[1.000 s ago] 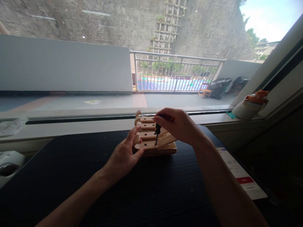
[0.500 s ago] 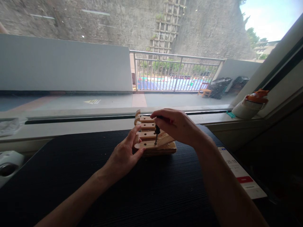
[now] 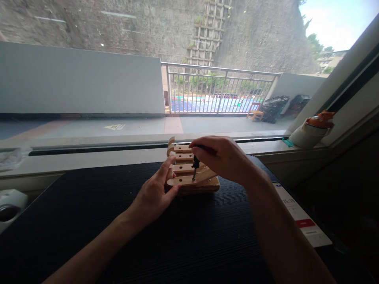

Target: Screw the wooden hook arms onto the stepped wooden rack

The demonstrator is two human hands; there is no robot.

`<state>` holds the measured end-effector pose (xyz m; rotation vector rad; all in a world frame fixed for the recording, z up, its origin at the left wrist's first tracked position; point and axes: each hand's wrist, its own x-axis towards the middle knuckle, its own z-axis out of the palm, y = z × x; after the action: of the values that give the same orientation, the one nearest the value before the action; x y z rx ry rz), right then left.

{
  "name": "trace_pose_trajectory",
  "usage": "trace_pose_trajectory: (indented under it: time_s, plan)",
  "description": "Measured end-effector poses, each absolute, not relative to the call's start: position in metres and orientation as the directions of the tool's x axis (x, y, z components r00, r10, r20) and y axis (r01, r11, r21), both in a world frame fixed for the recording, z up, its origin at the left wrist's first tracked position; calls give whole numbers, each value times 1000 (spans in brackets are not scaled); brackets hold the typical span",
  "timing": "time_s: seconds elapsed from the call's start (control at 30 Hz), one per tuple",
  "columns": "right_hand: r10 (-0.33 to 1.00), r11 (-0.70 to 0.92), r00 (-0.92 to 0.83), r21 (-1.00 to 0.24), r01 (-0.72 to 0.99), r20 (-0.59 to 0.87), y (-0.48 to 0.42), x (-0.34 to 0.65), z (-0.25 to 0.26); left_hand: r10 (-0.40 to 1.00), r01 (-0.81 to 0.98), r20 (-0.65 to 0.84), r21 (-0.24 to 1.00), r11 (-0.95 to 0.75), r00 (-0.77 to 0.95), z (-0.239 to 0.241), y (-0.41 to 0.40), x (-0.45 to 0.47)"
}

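Note:
A wooden assembly (image 3: 209,187) sits on the dark table, with several pale slats lying across it in a row, each with dark screw holes. My left hand (image 3: 154,193) grips the left end of the nearest slat (image 3: 186,180), thumb on the near side and fingers reaching behind. In my right hand (image 3: 229,157) is a screwdriver (image 3: 196,162) with a dark handle, held nearly upright from above. Its tip meets the right-hand hole of that slat. The right hand hides part of the handle and the slats' right ends.
The black table (image 3: 133,244) ends at a windowsill (image 3: 97,159). A phone (image 3: 310,227) lies at its right edge. On the sill at right stands a whitish container (image 3: 308,136) with an orange top. A white device (image 3: 12,205) is at far left.
Both hands keep nearly the same pose, and the screwdriver stays on the slat's hole. The whole view has shifted slightly.

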<state>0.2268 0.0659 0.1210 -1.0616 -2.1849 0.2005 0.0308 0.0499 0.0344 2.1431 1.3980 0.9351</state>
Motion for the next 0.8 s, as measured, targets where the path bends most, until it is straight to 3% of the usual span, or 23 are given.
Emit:
trace_pose_trajectory:
  time_s: [0.33, 0.6, 0.8]
  plan:
    - [791, 534, -291, -375, 758, 538, 75, 231, 116, 905, 630, 322, 650, -425, 278, 34, 50, 30]
    - [727, 649, -439, -321, 690, 527, 68, 228, 119, 905, 642, 329, 639, -424, 270, 32, 50, 30]
    - [774, 582, -366, -352, 733, 517, 74, 230, 117, 910, 647, 314, 640, -414, 272, 34, 50, 30]
